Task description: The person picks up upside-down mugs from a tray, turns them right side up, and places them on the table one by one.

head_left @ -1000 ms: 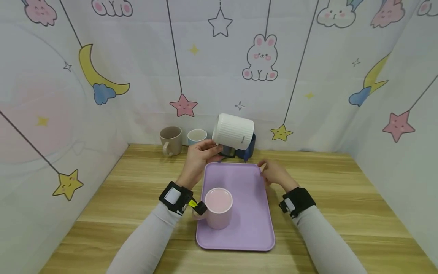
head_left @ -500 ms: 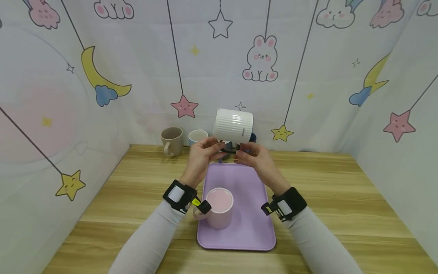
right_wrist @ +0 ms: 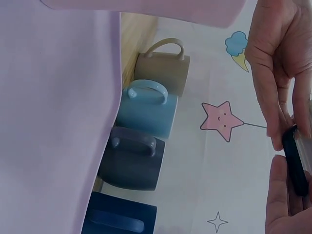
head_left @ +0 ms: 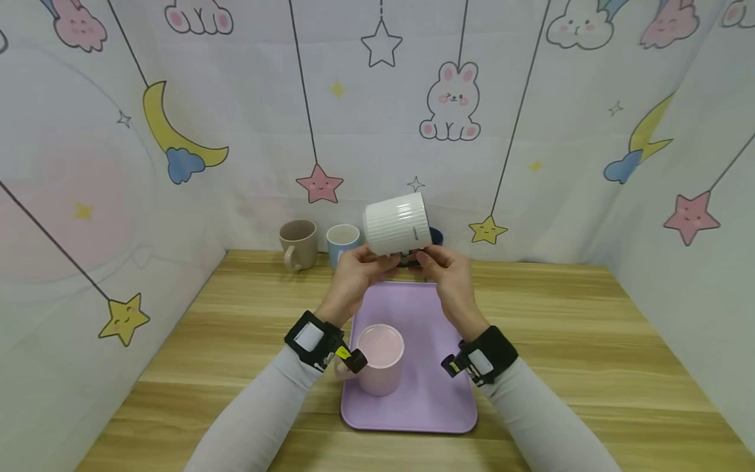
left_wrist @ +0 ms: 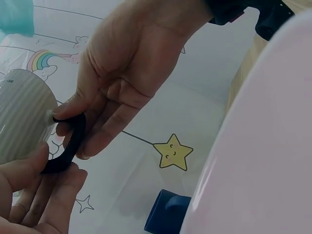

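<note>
Both hands hold a white ribbed mug (head_left: 396, 224) by its black handle (left_wrist: 73, 144), above the far end of a lavender tray (head_left: 421, 314). It lies on its side in the air, handle downward, its right end tipped up. My left hand (head_left: 354, 278) pinches the handle from the left; my right hand (head_left: 454, 282) pinches it from the right. In the left wrist view the right hand (left_wrist: 131, 58) is above and the left hand (left_wrist: 39, 195) below. On the tray's near left stands a pink mug (head_left: 380, 367), flat face up, apparently upside down.
Behind the tray, along the printed curtain, stand a beige mug (head_left: 299, 244), a light blue mug (head_left: 343, 240), a dark grey mug (right_wrist: 131, 161) and a navy mug (head_left: 436, 236). Wooden tabletop (head_left: 542, 341) extends on both sides of the tray.
My right hand has left the tray's far right edge and come up to the white mug's handle, which the left hand pinched alone. The mug's tilt has changed; its right end is now higher.
</note>
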Demonstrator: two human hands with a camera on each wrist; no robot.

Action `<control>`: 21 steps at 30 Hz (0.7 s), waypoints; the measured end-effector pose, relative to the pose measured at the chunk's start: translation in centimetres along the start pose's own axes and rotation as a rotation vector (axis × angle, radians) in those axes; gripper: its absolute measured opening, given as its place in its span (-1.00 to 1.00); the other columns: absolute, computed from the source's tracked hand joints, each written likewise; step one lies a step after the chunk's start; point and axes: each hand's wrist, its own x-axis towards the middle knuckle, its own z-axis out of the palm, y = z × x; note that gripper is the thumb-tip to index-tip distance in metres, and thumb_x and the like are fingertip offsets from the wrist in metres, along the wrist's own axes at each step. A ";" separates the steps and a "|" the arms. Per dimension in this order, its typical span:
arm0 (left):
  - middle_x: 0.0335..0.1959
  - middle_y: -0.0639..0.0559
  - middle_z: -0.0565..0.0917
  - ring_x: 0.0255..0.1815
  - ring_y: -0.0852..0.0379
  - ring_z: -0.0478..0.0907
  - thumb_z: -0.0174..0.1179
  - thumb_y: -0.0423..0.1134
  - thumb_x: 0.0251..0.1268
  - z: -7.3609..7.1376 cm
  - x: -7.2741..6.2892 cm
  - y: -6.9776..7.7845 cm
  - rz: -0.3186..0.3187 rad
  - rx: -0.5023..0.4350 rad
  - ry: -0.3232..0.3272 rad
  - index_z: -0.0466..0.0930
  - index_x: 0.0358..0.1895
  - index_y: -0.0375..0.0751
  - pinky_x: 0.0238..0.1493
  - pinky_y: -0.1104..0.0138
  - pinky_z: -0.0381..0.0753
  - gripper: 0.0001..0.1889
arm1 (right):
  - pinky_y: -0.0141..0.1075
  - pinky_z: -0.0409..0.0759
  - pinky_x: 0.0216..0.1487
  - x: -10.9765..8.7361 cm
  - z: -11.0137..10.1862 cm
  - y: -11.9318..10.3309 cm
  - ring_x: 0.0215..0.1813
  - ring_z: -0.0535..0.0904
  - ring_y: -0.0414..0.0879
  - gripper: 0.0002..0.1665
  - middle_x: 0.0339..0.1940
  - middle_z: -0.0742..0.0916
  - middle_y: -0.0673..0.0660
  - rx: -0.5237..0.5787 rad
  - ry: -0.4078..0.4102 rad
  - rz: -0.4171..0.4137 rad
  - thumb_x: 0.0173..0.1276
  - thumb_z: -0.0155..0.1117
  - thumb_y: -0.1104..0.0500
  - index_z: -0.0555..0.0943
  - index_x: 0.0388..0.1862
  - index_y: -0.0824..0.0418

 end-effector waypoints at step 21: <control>0.09 -0.24 0.69 0.03 -0.01 0.72 0.30 -0.48 0.37 -1.9 0.2 0.9 -0.129 0.212 -0.157 0.50 0.27 -0.56 0.18 0.13 0.72 -0.55 | 0.00 0.78 0.00 0.2 -0.1 -1.1 -0.19 0.80 -0.07 -0.68 -0.32 0.82 0.06 0.131 0.030 0.096 0.45 0.26 0.51 0.59 0.13 0.67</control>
